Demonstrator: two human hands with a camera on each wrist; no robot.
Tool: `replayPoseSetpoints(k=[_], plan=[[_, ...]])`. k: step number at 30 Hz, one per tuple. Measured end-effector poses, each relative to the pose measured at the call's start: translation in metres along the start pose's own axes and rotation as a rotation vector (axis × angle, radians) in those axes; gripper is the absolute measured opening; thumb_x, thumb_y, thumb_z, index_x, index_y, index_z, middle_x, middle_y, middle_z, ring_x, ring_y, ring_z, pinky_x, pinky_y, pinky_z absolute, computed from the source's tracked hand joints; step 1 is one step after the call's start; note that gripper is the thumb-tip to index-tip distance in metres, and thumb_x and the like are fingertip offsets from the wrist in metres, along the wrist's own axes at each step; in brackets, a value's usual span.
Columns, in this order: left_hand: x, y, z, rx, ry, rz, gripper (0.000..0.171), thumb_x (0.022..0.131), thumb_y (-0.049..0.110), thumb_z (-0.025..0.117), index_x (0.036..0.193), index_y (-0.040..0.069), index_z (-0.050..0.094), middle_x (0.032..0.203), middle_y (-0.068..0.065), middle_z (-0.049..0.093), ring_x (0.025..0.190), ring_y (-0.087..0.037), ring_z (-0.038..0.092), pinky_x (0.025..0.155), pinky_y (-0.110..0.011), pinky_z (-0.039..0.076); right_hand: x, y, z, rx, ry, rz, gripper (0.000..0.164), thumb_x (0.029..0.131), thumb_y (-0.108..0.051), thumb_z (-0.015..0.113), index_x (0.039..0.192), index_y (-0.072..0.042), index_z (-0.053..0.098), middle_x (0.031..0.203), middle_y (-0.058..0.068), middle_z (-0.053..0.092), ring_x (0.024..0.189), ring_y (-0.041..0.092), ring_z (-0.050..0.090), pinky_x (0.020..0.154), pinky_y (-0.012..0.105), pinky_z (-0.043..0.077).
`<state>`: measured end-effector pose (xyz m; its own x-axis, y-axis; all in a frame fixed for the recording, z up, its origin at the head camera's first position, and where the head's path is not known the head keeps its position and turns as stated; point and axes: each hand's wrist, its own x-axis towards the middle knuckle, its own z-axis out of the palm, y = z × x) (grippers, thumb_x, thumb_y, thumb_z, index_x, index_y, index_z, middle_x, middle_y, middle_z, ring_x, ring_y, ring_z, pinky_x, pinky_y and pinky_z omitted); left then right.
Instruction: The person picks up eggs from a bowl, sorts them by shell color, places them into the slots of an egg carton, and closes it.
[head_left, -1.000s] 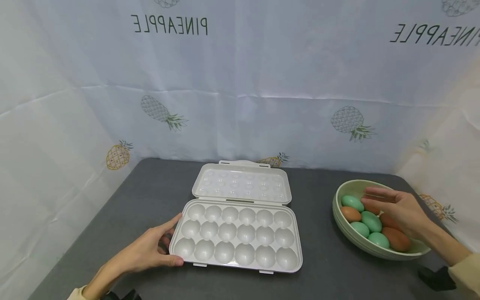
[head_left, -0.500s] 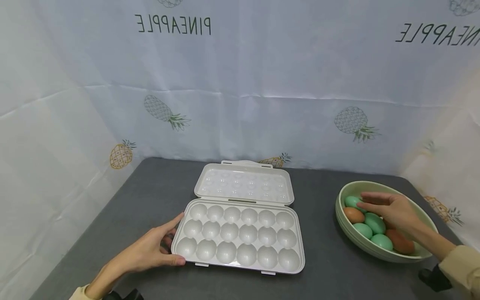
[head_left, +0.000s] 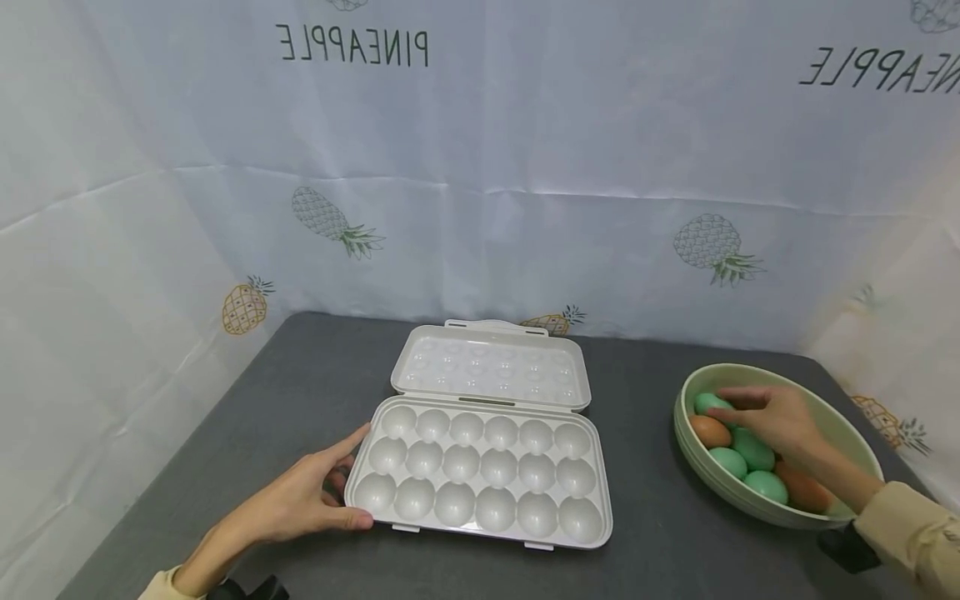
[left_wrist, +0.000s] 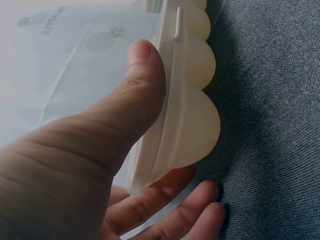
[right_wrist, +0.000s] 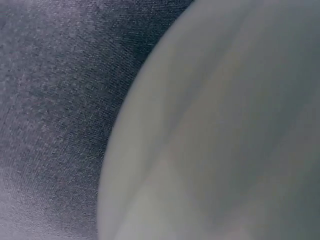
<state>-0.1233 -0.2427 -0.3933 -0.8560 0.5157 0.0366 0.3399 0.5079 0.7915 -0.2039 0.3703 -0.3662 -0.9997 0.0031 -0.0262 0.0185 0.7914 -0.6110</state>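
A white plastic egg box (head_left: 480,537) lies unfolded on the dark table, its lid (head_left: 491,362) laid back behind the base and its cups holding nothing. My left hand (head_left: 296,498) grips the base's near left corner: the thumb lies along the front edge, as the left wrist view also shows, and the other fingers reach round the side. At the right, my right hand (head_left: 783,423) reaches into a pale green bowl (head_left: 847,433), thumb and fingers pinching a green egg (head_left: 708,403) near its left wall. The right wrist view holds only the blurred bowl side (right_wrist: 165,165).
Several other eggs fill the bowl, among them a brown egg (head_left: 709,432) and a green egg (head_left: 767,486). A pale curtain (head_left: 487,150) with pineapple prints encloses the back and sides of the dark table (head_left: 645,550).
My right hand has lowered into the bowl and moved left, its thumb and fingers closing about the green egg. The left hand keeps its hold on the egg box. The view has shifted slightly.
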Motion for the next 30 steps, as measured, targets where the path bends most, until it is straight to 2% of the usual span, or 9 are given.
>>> replayPoseSetpoints(k=[3, 5, 8, 11, 16, 19, 23, 26, 30], plan=[[0.0, 0.0001, 0.0005, -0.001, 0.002, 0.009, 0.114, 0.081, 0.034, 0.088, 0.158, -0.011, 0.018, 0.108, -0.013, 0.067, 0.083, 0.003, 0.06, 0.067, -0.025, 0.06, 0.0005, 0.0003, 0.0025, 0.005, -0.009, 0.013, 0.063, 0.093, -0.041, 0.075, 0.136, 0.003, 0.062, 0.14, 0.031, 0.059, 0.091, -0.017, 0.047, 0.076, 0.02, 0.054], [0.0001, -0.0001, 0.0009, 0.0, 0.005, 0.015, 0.113, 0.081, 0.033, 0.088, 0.158, -0.012, 0.018, 0.107, -0.012, 0.067, 0.083, 0.003, 0.06, 0.067, -0.025, 0.06, 0.0013, 0.0002, 0.004, -0.001, -0.005, 0.023, 0.064, 0.093, -0.043, 0.075, 0.136, 0.003, 0.062, 0.141, 0.031, 0.058, 0.095, -0.006, 0.057, 0.077, 0.021, 0.053], [0.0, -0.0006, 0.0012, -0.003, 0.008, 0.019, 0.113, 0.081, 0.032, 0.088, 0.157, -0.012, 0.019, 0.106, -0.012, 0.066, 0.082, 0.003, 0.06, 0.067, -0.025, 0.06, 0.002, -0.0005, 0.005, 0.007, -0.016, 0.029, 0.066, 0.093, -0.044, 0.074, 0.138, 0.003, 0.061, 0.143, 0.032, 0.055, 0.113, 0.03, 0.062, 0.079, 0.026, 0.052], [0.0004, -0.0007, 0.0011, -0.008, 0.005, 0.015, 0.114, 0.08, 0.033, 0.088, 0.158, -0.012, 0.018, 0.106, -0.012, 0.066, 0.082, 0.003, 0.06, 0.067, -0.026, 0.06, 0.0024, -0.0005, 0.0052, 0.029, -0.033, 0.041, 0.07, 0.094, -0.044, 0.074, 0.141, 0.005, 0.057, 0.147, 0.034, 0.05, 0.129, 0.052, 0.047, 0.086, 0.032, 0.052], [0.0008, 0.0001, 0.0004, -0.021, 0.002, 0.005, 0.115, 0.08, 0.034, 0.089, 0.158, -0.012, 0.017, 0.105, -0.013, 0.065, 0.081, 0.002, 0.061, 0.067, -0.026, 0.06, 0.0039, 0.0004, 0.0052, 0.029, -0.043, 0.053, 0.074, 0.094, -0.046, 0.073, 0.143, 0.005, 0.054, 0.148, 0.035, 0.048, 0.125, 0.048, 0.051, 0.082, 0.025, 0.051], [0.0004, 0.0003, 0.0003, -0.028, 0.003, 0.005, 0.115, 0.08, 0.033, 0.089, 0.158, -0.012, 0.017, 0.104, -0.012, 0.065, 0.081, 0.002, 0.06, 0.067, -0.026, 0.06, 0.0051, 0.0008, 0.0051, 0.004, -0.043, 0.049, 0.074, 0.093, -0.047, 0.073, 0.143, 0.004, 0.055, 0.146, 0.033, 0.052, 0.107, 0.021, 0.06, 0.075, 0.017, 0.049], [0.0002, 0.0, 0.0004, -0.04, 0.0, 0.007, 0.115, 0.081, 0.033, 0.088, 0.158, -0.012, 0.016, 0.105, -0.013, 0.066, 0.081, 0.002, 0.061, 0.067, -0.026, 0.061, 0.0063, 0.0007, 0.0057, -0.006, -0.05, 0.048, 0.074, 0.093, -0.048, 0.073, 0.143, 0.004, 0.056, 0.144, 0.032, 0.054, 0.099, -0.002, 0.049, 0.074, 0.014, 0.049], [0.0003, -0.0004, 0.0006, -0.047, -0.005, 0.007, 0.116, 0.081, 0.033, 0.088, 0.158, -0.013, 0.015, 0.105, -0.013, 0.066, 0.081, 0.002, 0.061, 0.067, -0.027, 0.061, 0.0069, -0.0002, 0.0065, 0.004, -0.053, 0.046, 0.073, 0.093, -0.047, 0.073, 0.142, 0.004, 0.056, 0.144, 0.033, 0.054, 0.101, 0.006, 0.055, 0.074, 0.014, 0.049], [0.0003, -0.0008, 0.0009, -0.051, -0.011, 0.004, 0.116, 0.081, 0.034, 0.088, 0.158, -0.013, 0.015, 0.106, -0.013, 0.067, 0.082, 0.002, 0.061, 0.068, -0.027, 0.061, 0.007, -0.0017, 0.0082, 0.02, -0.053, 0.046, 0.073, 0.093, -0.046, 0.074, 0.143, 0.005, 0.055, 0.145, 0.034, 0.052, 0.116, 0.036, 0.058, 0.073, 0.013, 0.047]])
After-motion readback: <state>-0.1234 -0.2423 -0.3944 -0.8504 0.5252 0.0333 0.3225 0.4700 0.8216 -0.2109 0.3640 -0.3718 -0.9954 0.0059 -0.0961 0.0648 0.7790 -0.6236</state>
